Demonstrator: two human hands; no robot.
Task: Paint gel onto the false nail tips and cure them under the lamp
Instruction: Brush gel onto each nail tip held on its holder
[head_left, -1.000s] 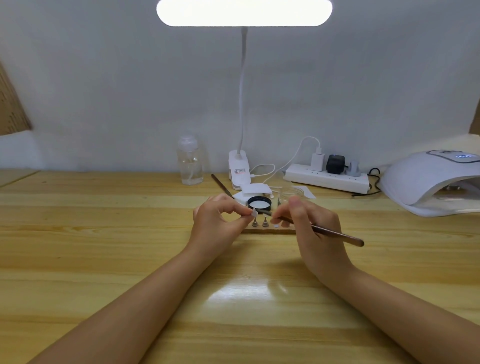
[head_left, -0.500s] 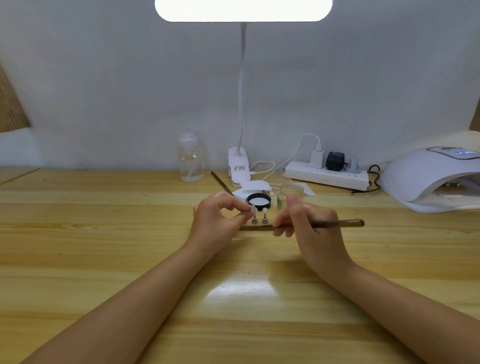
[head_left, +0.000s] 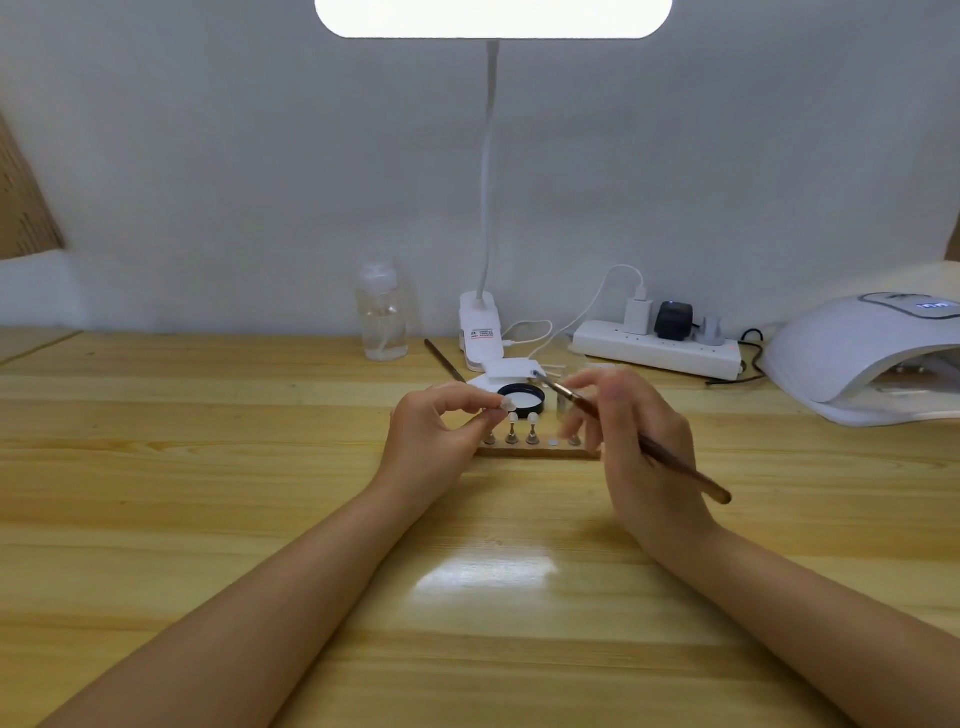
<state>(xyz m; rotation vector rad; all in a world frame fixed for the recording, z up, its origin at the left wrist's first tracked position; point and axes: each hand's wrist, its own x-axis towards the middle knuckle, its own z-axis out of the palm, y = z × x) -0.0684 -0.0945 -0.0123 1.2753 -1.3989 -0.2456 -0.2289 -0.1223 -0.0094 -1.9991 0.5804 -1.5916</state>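
My left hand (head_left: 431, 434) pinched one nail tip (head_left: 506, 403) just above the wooden stand (head_left: 537, 451), steadying it for paint. My right hand (head_left: 639, 441) gripped the brush (head_left: 631, 435), bristles raised toward the gel jar (head_left: 521, 398), probably to reload. The curing lamp (head_left: 862, 358) waited far right.

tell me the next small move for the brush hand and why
Probably dip the brush tip into the open gel pot. The right hand holds the brush with its bristles raised just behind the pot, while the left hand pinches a nail tip ready above the wooden stand. Whether the bristles already carry gel cannot be told.
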